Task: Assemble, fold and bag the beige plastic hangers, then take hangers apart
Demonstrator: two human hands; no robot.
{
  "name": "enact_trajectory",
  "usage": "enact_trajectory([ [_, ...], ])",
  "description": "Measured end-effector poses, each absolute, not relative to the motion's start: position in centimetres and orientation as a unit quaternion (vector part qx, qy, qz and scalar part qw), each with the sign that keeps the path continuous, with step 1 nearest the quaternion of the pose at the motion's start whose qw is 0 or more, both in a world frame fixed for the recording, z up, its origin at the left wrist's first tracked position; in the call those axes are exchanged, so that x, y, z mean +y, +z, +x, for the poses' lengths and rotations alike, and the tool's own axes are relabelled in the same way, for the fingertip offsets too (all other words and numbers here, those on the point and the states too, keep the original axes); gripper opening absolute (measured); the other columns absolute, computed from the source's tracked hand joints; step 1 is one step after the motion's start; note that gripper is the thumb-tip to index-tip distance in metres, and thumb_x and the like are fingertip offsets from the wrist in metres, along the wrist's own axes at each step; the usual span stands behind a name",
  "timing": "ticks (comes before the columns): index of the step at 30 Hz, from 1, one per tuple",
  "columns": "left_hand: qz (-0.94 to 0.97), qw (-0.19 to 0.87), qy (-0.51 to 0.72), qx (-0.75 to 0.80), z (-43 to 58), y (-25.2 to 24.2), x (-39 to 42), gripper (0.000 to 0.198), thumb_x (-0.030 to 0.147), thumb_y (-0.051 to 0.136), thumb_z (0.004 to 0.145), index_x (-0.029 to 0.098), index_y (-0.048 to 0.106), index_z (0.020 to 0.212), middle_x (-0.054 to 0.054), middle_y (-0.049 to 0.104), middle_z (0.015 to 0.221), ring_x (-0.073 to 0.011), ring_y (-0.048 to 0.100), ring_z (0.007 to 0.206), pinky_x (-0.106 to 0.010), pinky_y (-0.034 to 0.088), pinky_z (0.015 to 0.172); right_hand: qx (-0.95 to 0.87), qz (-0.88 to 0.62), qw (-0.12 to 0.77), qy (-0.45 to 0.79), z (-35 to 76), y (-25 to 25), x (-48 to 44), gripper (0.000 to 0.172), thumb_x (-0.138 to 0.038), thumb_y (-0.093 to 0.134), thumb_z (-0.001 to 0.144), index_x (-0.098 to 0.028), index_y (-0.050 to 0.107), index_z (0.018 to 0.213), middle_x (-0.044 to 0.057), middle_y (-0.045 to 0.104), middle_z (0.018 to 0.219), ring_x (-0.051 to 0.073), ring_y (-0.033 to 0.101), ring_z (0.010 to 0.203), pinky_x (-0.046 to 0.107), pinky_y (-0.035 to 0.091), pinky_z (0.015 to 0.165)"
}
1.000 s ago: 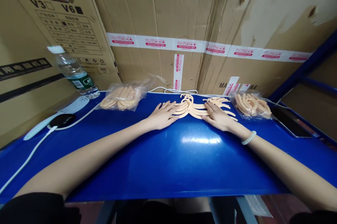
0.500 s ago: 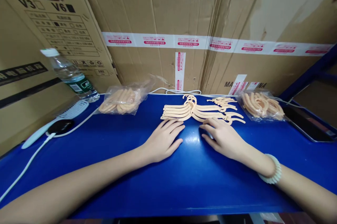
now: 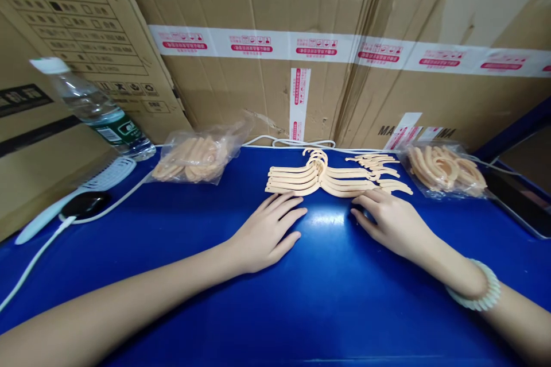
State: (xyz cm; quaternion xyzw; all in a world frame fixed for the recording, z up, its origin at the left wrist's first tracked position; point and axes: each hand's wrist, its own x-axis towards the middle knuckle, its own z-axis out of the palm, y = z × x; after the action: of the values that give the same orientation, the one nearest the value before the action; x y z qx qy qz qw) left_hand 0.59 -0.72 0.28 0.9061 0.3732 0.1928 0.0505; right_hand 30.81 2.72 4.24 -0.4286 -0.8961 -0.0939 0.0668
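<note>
Withdrawn since the earlier frame, left hand (image 3: 267, 235) and right hand (image 3: 394, 223) are laid flat on the bench (image 3: 172, 229), fingers spread and empty, just before the stacked hangers (image 3: 318, 178). Judged risk: the loose stack could be scattered if brushed by a fingertip.

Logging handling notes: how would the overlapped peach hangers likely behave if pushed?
The hangers look thin, light plastic, so probably stiff and quick to slide on the glossy table. They lie loosely overlapped, so they would likely fan apart rather than move together.
</note>
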Motion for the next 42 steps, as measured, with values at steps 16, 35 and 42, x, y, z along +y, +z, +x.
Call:
enact_trajectory([
  [16, 0.888, 0.031, 0.219, 0.404, 0.7, 0.1, -1.0, 0.041, 0.033, 0.050, 0.100, 0.016, 0.058, 0.136, -0.017, 0.053, 0.148, -0.0337, 0.043, 0.142, -0.057, 0.038, 0.116, -0.827, -0.533, 0.019, -0.179, 34.2, 3.8, 5.9, 0.082, -0.069, 0.030, 0.097, -0.007, 0.042, 0.149, 0.023, 0.058, 0.119, 0.037, 0.058, 0.108, 0.046, 0.049, 0.089],
  [35, 0.882, 0.007, 0.177, 0.436, 1.0, -0.4, -1.0, 0.063, 0.053, 0.045, 0.100, 0.013, 0.046, 0.149, -0.015, 0.044, 0.157, -0.0369, 0.034, 0.147, -0.058, 0.027, 0.120, -0.833, -0.523, -0.017, -0.178, 34.6, 2.9, 6.0, 0.079, -0.065, 0.020, 0.100, -0.006, 0.044, 0.146, 0.024, 0.058, 0.121, 0.037, 0.055, 0.111, 0.045, 0.047, 0.082],
  [42, 0.881, 0.007, 0.177, 0.438, 1.0, -0.2, -1.0, 0.060, 0.051, 0.046, 0.100, 0.013, 0.047, 0.148, -0.015, 0.043, 0.158, -0.0364, 0.033, 0.148, -0.058, 0.029, 0.120, -0.834, -0.530, -0.033, -0.147, 34.9, 3.0, 6.3, 0.079, -0.065, 0.022, 0.100, -0.005, 0.042, 0.149, 0.025, 0.056, 0.123, 0.038, 0.056, 0.113, 0.048, 0.048, 0.087],
])
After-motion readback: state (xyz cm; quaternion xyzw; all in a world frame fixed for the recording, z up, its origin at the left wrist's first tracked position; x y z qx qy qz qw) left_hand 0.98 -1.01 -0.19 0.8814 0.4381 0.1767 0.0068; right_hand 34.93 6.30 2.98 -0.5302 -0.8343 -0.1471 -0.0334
